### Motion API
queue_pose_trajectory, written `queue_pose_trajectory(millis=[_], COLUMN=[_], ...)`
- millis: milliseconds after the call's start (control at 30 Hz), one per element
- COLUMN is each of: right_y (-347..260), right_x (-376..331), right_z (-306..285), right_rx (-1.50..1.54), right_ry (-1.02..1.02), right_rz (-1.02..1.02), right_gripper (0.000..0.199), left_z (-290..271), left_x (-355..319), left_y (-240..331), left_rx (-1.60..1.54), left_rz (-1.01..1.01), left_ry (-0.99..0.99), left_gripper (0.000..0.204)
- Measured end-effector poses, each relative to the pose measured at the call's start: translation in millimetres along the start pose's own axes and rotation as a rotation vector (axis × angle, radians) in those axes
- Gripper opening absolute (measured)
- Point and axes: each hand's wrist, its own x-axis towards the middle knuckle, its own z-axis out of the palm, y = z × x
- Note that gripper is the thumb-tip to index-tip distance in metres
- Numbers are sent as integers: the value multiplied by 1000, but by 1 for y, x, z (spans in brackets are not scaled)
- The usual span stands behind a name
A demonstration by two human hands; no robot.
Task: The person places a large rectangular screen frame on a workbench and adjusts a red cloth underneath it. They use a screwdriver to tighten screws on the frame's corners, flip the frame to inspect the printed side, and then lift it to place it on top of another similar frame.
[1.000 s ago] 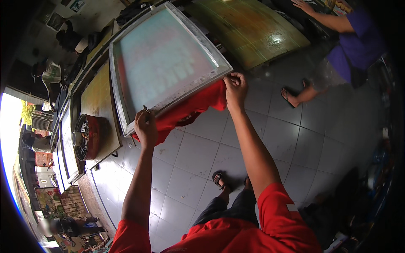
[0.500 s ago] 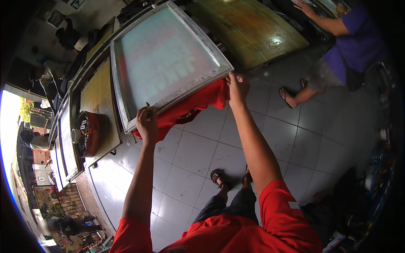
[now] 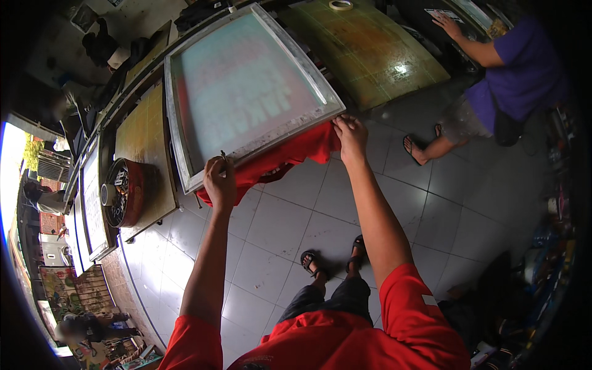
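Observation:
A screen printing frame [image 3: 271,137], grey-edged with pale translucent mesh, lies tilted on the bench ahead of me. My left hand [image 3: 220,184] is closed at its near edge, towards the left corner. A small dark piece [image 3: 223,154] sticks up by those fingers; I cannot make out what it is. At the near right corner, my right hand [image 3: 351,137] is closed on the frame, fingertips at its edge. Under the frame hangs red cloth [image 3: 296,153], its right end beside my right hand. Most of the cloth is hidden by the frame.
Left of the frame, a red round tub [image 3: 140,192] of small items stands on a yellowish board [image 3: 142,135]. Another large board [image 3: 364,46] with a tape roll [image 3: 340,5] lies to the right. A person in purple [image 3: 524,68] works at far right. Grey tiles [image 3: 277,228] cover the floor.
My view has shifted slightly, so the boards and the person in purple sit a little differently. Both hands stay at the frame's near edge, and the frame has hardly moved.

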Motion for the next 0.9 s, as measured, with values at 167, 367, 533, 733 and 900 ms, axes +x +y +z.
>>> queue_pose_trajectory(millis=[167,367,533,733,900], right_y=[6,9,13,18,17], right_x=[1,2,0,2,-2], right_z=[0,2,-1,3,12], right_rx=[100,82,4,-45,-171], right_ry=[13,13,3,46,155], right_rz=[25,35,-125,-243,-298], right_gripper=[13,21,23,18,18], left_z=[-1,-1,-1,0,1], left_x=[0,1,0,0,-1], left_y=[3,4,5,6,5], left_rx=[7,-1,3,20,35], left_rz=[4,-8,-13,12,36], left_ry=[1,-8,-14,-6,9], left_gripper=[15,15,14,12,11])
